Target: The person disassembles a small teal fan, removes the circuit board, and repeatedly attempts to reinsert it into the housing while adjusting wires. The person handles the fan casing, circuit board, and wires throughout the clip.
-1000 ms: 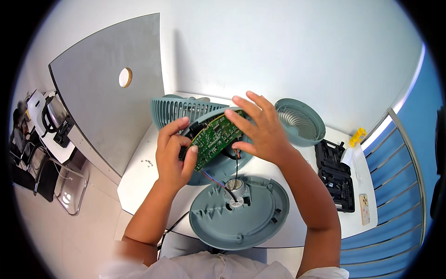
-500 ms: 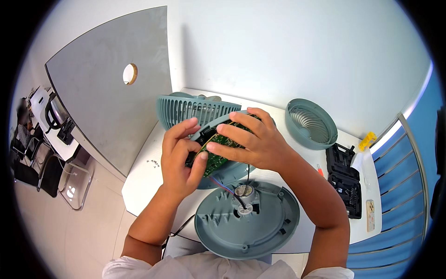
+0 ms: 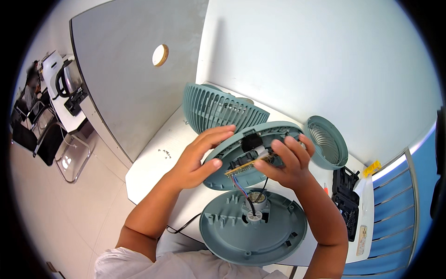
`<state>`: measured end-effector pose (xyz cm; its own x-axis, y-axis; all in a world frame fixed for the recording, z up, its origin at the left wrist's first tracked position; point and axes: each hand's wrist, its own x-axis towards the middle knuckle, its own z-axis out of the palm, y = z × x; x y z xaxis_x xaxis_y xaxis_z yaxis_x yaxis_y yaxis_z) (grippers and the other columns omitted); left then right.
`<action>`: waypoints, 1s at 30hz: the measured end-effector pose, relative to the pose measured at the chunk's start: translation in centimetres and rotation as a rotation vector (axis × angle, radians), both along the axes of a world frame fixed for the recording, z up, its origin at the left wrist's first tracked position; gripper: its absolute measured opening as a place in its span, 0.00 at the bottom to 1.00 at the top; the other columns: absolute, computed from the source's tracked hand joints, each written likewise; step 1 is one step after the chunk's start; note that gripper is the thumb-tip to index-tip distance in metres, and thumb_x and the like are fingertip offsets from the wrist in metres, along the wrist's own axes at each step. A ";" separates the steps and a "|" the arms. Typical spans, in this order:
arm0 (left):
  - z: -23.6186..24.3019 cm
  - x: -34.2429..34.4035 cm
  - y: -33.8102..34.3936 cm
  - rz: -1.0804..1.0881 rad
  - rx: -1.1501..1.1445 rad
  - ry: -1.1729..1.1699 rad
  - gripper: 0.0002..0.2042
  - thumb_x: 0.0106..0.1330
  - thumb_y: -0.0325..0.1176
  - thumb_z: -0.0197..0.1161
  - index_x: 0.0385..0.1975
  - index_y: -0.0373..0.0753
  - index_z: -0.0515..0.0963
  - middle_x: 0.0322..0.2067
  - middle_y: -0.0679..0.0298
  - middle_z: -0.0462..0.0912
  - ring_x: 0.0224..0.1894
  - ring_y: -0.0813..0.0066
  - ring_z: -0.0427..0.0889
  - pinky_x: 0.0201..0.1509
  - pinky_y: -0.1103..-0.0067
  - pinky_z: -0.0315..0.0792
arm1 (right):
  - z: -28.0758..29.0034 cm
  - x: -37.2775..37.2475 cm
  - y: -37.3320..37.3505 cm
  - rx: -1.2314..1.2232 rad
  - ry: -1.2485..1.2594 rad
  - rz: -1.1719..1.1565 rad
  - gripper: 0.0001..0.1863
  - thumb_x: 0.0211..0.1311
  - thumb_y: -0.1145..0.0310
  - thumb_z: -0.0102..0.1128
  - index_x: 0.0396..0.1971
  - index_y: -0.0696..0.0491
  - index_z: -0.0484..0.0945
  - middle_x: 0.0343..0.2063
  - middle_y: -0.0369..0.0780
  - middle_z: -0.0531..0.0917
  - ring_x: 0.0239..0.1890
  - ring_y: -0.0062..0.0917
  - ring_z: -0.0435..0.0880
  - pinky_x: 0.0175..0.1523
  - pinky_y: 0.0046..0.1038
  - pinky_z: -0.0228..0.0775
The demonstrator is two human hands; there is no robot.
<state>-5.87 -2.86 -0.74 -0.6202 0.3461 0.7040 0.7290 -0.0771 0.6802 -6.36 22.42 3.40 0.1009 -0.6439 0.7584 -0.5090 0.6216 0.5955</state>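
Observation:
My left hand (image 3: 195, 160) grips the left rim of a round grey-green plastic housing (image 3: 216, 179), tilted so its inside faces me. My right hand (image 3: 290, 162) pinches the edge of a circuit board (image 3: 244, 168), which is tipped up nearly edge-on inside the housing. Black parts and a white connector show behind the board. Coloured wires (image 3: 238, 185) run from it down to a matching oval base shell (image 3: 232, 242). In that shell sit a round metal motor (image 3: 257, 198) and a white hub (image 3: 254, 216) with a black cable through it.
A slatted fan cage (image 3: 223, 111) stands at the back of the white table, with a round grille cover (image 3: 341, 156) to its right. Small screws (image 3: 165, 153) lie at the left. An open black tool case (image 3: 346, 195) and a remote control (image 3: 362, 240) are at the right edge.
The board has turned from showing its green face to nearly edge-on. My right hand has come down onto its edge, and the housing's inside now shows. The view has shifted.

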 end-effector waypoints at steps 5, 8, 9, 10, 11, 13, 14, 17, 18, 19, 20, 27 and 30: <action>-0.9 0.7 0.7 -0.015 0.036 -0.093 0.23 0.71 0.41 0.46 0.61 0.35 0.64 0.55 0.52 0.73 0.56 0.64 0.73 0.59 0.74 0.64 | -0.7 -0.1 0.9 0.002 0.100 -0.008 0.27 0.62 0.50 0.58 0.60 0.21 0.60 0.54 0.31 0.68 0.58 0.27 0.64 0.59 0.42 0.57; -1.4 0.7 0.9 -0.059 0.121 -0.111 0.26 0.73 0.47 0.42 0.61 0.33 0.64 0.53 0.52 0.74 0.55 0.65 0.74 0.60 0.74 0.64 | -0.7 -0.4 0.9 0.027 0.108 0.020 0.27 0.62 0.50 0.57 0.61 0.21 0.60 0.54 0.32 0.67 0.58 0.28 0.64 0.59 0.42 0.57; -1.5 0.6 0.9 -0.094 0.158 -0.135 0.28 0.73 0.50 0.41 0.61 0.33 0.64 0.53 0.52 0.73 0.56 0.65 0.73 0.60 0.74 0.63 | -0.7 -0.3 1.0 0.039 0.088 0.024 0.27 0.63 0.50 0.56 0.61 0.21 0.60 0.54 0.32 0.67 0.58 0.28 0.64 0.59 0.42 0.57; -1.6 0.6 1.0 -0.131 0.192 -0.158 0.30 0.73 0.53 0.40 0.61 0.32 0.64 0.53 0.53 0.73 0.56 0.66 0.73 0.60 0.74 0.63 | -0.7 -0.3 1.1 0.048 0.069 0.027 0.26 0.63 0.50 0.56 0.60 0.22 0.61 0.54 0.33 0.68 0.58 0.28 0.63 0.59 0.42 0.57; -1.7 0.5 1.1 -0.150 0.207 -0.166 0.31 0.72 0.55 0.38 0.61 0.32 0.64 0.54 0.53 0.73 0.56 0.66 0.73 0.60 0.74 0.63 | -0.8 -0.2 1.2 0.058 0.050 0.029 0.25 0.64 0.50 0.55 0.60 0.22 0.61 0.54 0.33 0.68 0.58 0.28 0.63 0.59 0.42 0.57; -1.9 0.4 1.2 -0.191 0.236 -0.180 0.35 0.71 0.59 0.35 0.61 0.31 0.64 0.54 0.53 0.73 0.56 0.66 0.72 0.60 0.74 0.63 | -0.8 -0.2 1.2 0.063 0.030 0.034 0.24 0.64 0.50 0.54 0.60 0.22 0.62 0.53 0.33 0.68 0.58 0.28 0.63 0.59 0.42 0.56; -2.0 0.4 1.2 -0.215 0.238 -0.192 0.37 0.70 0.61 0.34 0.61 0.30 0.62 0.55 0.53 0.72 0.57 0.65 0.71 0.61 0.73 0.63 | -0.7 -0.1 1.1 0.065 0.022 0.035 0.23 0.64 0.50 0.53 0.59 0.22 0.63 0.53 0.33 0.68 0.58 0.28 0.63 0.59 0.42 0.56; -2.3 0.3 1.2 -0.256 0.251 -0.204 0.40 0.68 0.64 0.32 0.62 0.29 0.60 0.57 0.51 0.70 0.59 0.64 0.69 0.63 0.72 0.61 | -0.5 -0.1 0.9 0.083 0.051 -0.025 0.21 0.63 0.52 0.56 0.56 0.22 0.67 0.53 0.34 0.69 0.57 0.29 0.63 0.59 0.41 0.55; -2.5 0.3 1.5 -0.249 0.261 -0.195 0.41 0.68 0.65 0.31 0.62 0.30 0.61 0.56 0.52 0.70 0.59 0.64 0.69 0.63 0.72 0.61 | -0.3 0.0 0.8 0.092 0.033 -0.042 0.21 0.62 0.53 0.57 0.55 0.22 0.68 0.53 0.34 0.69 0.57 0.29 0.64 0.59 0.40 0.55; -2.6 0.3 1.6 -0.242 0.269 -0.185 0.41 0.67 0.66 0.30 0.62 0.31 0.62 0.55 0.52 0.71 0.59 0.64 0.70 0.62 0.72 0.61 | -0.2 0.0 0.5 0.099 0.015 -0.059 0.20 0.61 0.54 0.58 0.54 0.22 0.70 0.53 0.34 0.69 0.57 0.29 0.64 0.59 0.40 0.55; -2.5 0.3 1.6 -0.229 0.253 -0.172 0.42 0.67 0.67 0.30 0.62 0.32 0.62 0.55 0.51 0.70 0.59 0.63 0.69 0.62 0.72 0.60 | 0.0 0.1 0.3 0.106 -0.002 -0.076 0.20 0.60 0.55 0.59 0.52 0.22 0.71 0.53 0.34 0.69 0.56 0.29 0.64 0.59 0.40 0.55; -2.4 0.1 1.5 -0.189 0.215 -0.132 0.40 0.67 0.66 0.31 0.63 0.33 0.62 0.55 0.51 0.70 0.58 0.61 0.70 0.63 0.71 0.60 | 0.8 0.1 -0.5 0.114 -0.137 -0.118 0.16 0.59 0.57 0.60 0.48 0.25 0.76 0.53 0.34 0.71 0.57 0.30 0.65 0.59 0.40 0.56; -2.3 0.2 1.4 -0.179 0.214 -0.133 0.39 0.68 0.64 0.31 0.63 0.34 0.63 0.55 0.51 0.71 0.58 0.61 0.71 0.62 0.71 0.61 | 1.1 0.1 -0.7 0.140 -0.161 -0.101 0.17 0.57 0.57 0.61 0.48 0.25 0.76 0.54 0.33 0.71 0.58 0.29 0.64 0.59 0.39 0.56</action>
<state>-5.63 -1.47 -3.02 -0.6542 0.3107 0.6896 0.5969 -0.3478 0.7230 -6.24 21.73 4.47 -0.0846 -0.7447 0.6620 -0.5438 0.5912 0.5956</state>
